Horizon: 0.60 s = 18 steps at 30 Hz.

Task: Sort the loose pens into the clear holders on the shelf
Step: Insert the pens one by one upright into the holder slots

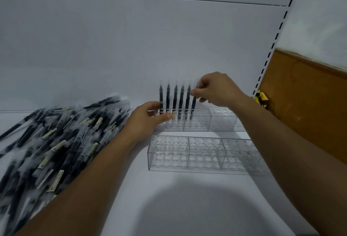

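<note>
Nearest, our front holder [187, 154] stands empty, and the loose pile [56, 138] at left looks barely dented, so we judge the sorting only just begun. Beyond, our left hand [148, 121] grips the back holder's [221, 121] left end. Five pens [175, 100] stand in its rear row. Our right hand [217, 90] pinches a sixth pen [193, 107] between thumb and fingers [201, 85], its lower end down in the holder.

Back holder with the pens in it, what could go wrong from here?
The pen your right hand pinches leans slightly, so it may miss its hole or knock the upright pens beside it. The rear holder is loaded at one end only; it might tip if your left hand lets go. Your left arm lies beside the loose pile and could scatter it.
</note>
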Tool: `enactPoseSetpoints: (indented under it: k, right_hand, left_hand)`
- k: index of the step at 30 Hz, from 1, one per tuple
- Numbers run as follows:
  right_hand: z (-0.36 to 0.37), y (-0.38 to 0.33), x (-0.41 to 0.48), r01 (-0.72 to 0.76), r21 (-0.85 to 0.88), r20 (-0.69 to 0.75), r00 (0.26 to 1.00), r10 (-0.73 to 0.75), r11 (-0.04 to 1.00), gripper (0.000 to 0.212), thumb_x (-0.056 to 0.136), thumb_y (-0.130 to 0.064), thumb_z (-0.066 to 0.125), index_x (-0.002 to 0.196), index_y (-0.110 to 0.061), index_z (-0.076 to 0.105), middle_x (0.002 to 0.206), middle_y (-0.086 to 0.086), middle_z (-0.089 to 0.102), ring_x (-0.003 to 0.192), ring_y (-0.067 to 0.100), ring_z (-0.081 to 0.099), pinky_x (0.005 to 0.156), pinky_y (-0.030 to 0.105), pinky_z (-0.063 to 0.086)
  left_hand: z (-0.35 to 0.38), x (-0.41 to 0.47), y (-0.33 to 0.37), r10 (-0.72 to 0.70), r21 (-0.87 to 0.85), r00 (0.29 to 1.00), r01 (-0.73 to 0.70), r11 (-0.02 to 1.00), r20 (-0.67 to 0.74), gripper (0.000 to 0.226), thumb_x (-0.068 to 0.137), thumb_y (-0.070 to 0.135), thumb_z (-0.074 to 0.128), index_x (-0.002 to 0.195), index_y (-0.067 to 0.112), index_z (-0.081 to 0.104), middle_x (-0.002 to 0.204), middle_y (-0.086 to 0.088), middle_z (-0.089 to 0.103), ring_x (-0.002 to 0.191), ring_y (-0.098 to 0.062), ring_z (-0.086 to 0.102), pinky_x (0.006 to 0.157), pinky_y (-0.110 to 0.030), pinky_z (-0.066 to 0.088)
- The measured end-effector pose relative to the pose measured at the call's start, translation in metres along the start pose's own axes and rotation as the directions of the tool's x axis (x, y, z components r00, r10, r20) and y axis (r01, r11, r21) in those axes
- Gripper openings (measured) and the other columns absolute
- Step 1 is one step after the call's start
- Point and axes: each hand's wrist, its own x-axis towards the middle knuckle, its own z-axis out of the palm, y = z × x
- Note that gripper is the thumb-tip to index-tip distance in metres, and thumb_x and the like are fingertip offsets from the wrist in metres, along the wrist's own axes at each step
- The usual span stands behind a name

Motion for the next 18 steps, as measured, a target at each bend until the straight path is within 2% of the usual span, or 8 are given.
enactPoseSetpoints:
  k: [5, 8, 10, 11, 14, 16, 18]
  right_hand:
    - [0.003, 0.003, 0.000, -0.016, 0.015, 0.019, 1.000, 0.016, 1.000, 0.020, 0.087, -0.030, 0.072, 0.084, -0.011, 0.068, 0.080, -0.001, 0.073, 0.071, 0.006, 0.070, 0.067, 0.028, 0.054]
    - [-0.001, 0.002, -0.003, -0.029, -0.012, 0.039, 0.999, 0.029, 1.000, 0.020, 0.087, -0.032, 0.071, 0.082, -0.013, 0.069, 0.079, 0.000, 0.073, 0.074, 0.010, 0.070, 0.070, 0.030, 0.055]
    - [-0.006, -0.001, -0.006, -0.031, -0.088, 0.064, 0.997, 0.037, 0.996, 0.022, 0.086, -0.039, 0.071, 0.080, -0.017, 0.069, 0.075, -0.003, 0.070, 0.072, 0.011, 0.066, 0.063, 0.026, 0.051]
    - [-0.009, -0.002, -0.008, -0.035, -0.133, 0.072, 0.996, 0.044, 0.991, 0.023, 0.086, -0.042, 0.070, 0.080, -0.020, 0.068, 0.073, -0.005, 0.069, 0.071, 0.010, 0.064, 0.061, 0.025, 0.048]
    - [-0.013, -0.009, -0.017, -0.021, -0.249, 0.068, 0.997, 0.040, 0.968, 0.022, 0.085, -0.046, 0.068, 0.073, -0.029, 0.061, 0.074, -0.010, 0.065, 0.073, 0.010, 0.061, 0.062, 0.025, 0.043]
    - [-0.002, -0.024, -0.024, 0.028, -0.248, 0.127, 0.992, 0.004, 0.968, 0.022, 0.085, -0.046, 0.069, 0.072, -0.030, 0.062, 0.076, -0.012, 0.066, 0.075, 0.011, 0.062, 0.065, 0.026, 0.045]
    - [0.017, -0.047, -0.029, 0.108, -0.215, 0.218, 0.974, -0.060, 0.971, 0.019, 0.084, -0.049, 0.068, 0.080, -0.030, 0.067, 0.078, -0.013, 0.065, 0.078, 0.010, 0.064, 0.070, 0.028, 0.050]
  left_hand:
    - [0.000, 0.001, -0.004, -0.010, -0.006, 1.000, 0.010, 1.000, 0.005, 0.062, 0.077, 0.039, 0.078, 0.133, 0.023, 0.056, 0.125, 0.006, 0.062, 0.113, -0.012, 0.059, 0.057, -0.007, 0.048]
    - [0.000, 0.003, -0.003, -0.016, 0.031, 1.000, 0.015, 0.999, 0.016, 0.067, 0.074, 0.045, 0.077, 0.134, 0.025, 0.056, 0.129, 0.007, 0.060, 0.116, -0.012, 0.058, 0.078, -0.020, 0.053]
    - [-0.001, 0.002, -0.002, -0.029, 0.045, 0.999, 0.028, 0.999, 0.018, 0.071, 0.072, 0.048, 0.077, 0.135, 0.026, 0.054, 0.135, 0.005, 0.057, 0.122, -0.012, 0.054, 0.095, -0.031, 0.049]
    - [-0.002, 0.000, 0.000, -0.034, 0.052, 0.999, 0.033, 0.998, 0.018, 0.074, 0.074, 0.049, 0.076, 0.138, 0.025, 0.050, 0.140, 0.005, 0.053, 0.125, -0.011, 0.050, 0.098, -0.030, 0.044]
    - [-0.010, -0.005, 0.011, -0.012, 0.062, 1.000, 0.013, 0.998, -0.016, 0.075, 0.082, 0.046, 0.071, 0.146, 0.020, 0.039, 0.147, 0.004, 0.044, 0.128, -0.009, 0.045, 0.097, -0.028, 0.038]
    - [-0.023, -0.010, 0.022, 0.008, 0.100, 0.998, -0.003, 0.995, -0.057, 0.063, 0.088, 0.043, 0.066, 0.142, 0.021, 0.044, 0.143, 0.005, 0.049, 0.125, -0.009, 0.049, 0.097, -0.031, 0.044]
    - [-0.042, -0.016, 0.033, 0.034, 0.158, 0.994, -0.018, 0.987, -0.101, 0.047, 0.090, 0.040, 0.064, 0.133, 0.025, 0.055, 0.130, 0.009, 0.059, 0.112, -0.006, 0.058, 0.082, -0.025, 0.050]
